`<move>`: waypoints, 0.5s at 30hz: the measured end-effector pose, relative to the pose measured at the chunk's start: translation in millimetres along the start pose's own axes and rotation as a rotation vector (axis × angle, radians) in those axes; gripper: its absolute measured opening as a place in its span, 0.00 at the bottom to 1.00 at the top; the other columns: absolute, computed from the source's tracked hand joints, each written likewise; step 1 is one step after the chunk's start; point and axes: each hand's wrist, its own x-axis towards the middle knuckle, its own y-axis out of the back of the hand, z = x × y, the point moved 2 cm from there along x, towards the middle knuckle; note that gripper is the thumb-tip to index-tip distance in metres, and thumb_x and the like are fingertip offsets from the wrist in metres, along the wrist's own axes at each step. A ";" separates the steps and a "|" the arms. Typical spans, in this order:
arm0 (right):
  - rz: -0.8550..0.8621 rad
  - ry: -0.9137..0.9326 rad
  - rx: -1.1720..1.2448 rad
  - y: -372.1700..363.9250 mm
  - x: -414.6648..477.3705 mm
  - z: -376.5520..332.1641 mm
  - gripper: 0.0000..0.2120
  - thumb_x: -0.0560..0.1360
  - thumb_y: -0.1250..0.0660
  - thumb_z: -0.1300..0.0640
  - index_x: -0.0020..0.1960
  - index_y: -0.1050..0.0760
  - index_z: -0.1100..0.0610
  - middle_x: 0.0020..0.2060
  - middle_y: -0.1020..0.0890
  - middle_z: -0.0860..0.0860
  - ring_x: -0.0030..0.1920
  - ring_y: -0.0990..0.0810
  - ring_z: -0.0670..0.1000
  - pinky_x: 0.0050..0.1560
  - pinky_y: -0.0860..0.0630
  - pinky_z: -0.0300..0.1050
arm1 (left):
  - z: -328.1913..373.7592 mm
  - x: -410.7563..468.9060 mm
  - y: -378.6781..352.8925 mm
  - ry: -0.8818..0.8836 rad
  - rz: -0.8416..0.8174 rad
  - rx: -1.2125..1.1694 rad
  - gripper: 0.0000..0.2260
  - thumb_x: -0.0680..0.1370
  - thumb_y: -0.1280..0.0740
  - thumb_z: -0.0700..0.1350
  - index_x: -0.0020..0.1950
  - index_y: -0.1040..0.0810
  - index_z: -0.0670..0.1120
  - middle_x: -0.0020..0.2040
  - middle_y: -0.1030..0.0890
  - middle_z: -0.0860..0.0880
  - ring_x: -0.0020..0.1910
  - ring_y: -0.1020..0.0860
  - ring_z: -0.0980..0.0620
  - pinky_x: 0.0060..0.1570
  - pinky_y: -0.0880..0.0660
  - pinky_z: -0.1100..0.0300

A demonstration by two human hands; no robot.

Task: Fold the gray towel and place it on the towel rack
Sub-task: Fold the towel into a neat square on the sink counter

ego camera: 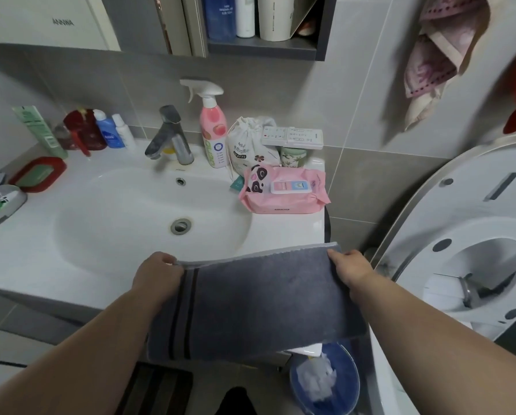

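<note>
White sink counter (35,250) is pretty cluttered: faucet (173,136) at 12 o'clock behind the basin, spray bottle (212,127), cloth pouch (249,142) and pink wipes pack (283,190) around 2. Red soap dish (38,174) and small bottles (114,131) sit around 10.

White sink (101,205) w/ faucet (170,136), pink spray btl (212,130), pink wipes pack (283,190).
</note>
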 end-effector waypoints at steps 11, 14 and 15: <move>0.065 0.168 0.079 6.4 -20.8 -20.4 0.12 0.71 0.30 0.51 0.42 0.26 0.59 0.38 0.20 0.53 0.42 0.23 0.54 0.42 0.27 0.46 | 120.1 -37.2 -53.7 -0.519 -0.379 0.185 0.32 0.70 0.29 0.47 0.74 0.34 0.53 0.75 0.34 0.48 0.72 0.36 0.48 0.70 0.38 0.55; -0.039 0.387 0.097 10.0 -40.7 -40.0 0.10 0.70 0.29 0.52 0.41 0.26 0.58 0.35 0.21 0.50 0.38 0.24 0.49 0.42 0.26 0.45 | 159.3 -60.5 -65.4 -0.624 -0.582 0.092 0.39 0.69 0.25 0.49 0.77 0.40 0.54 0.75 0.35 0.52 0.72 0.35 0.52 0.64 0.38 0.63; -0.089 0.462 0.090 12.9 -50.0 -49.2 0.10 0.70 0.29 0.53 0.42 0.26 0.59 0.35 0.21 0.50 0.37 0.25 0.47 0.43 0.26 0.44 | 169.8 -66.2 -66.1 -0.628 -0.649 0.055 0.42 0.68 0.24 0.49 0.77 0.41 0.55 0.74 0.34 0.53 0.71 0.34 0.53 0.64 0.36 0.62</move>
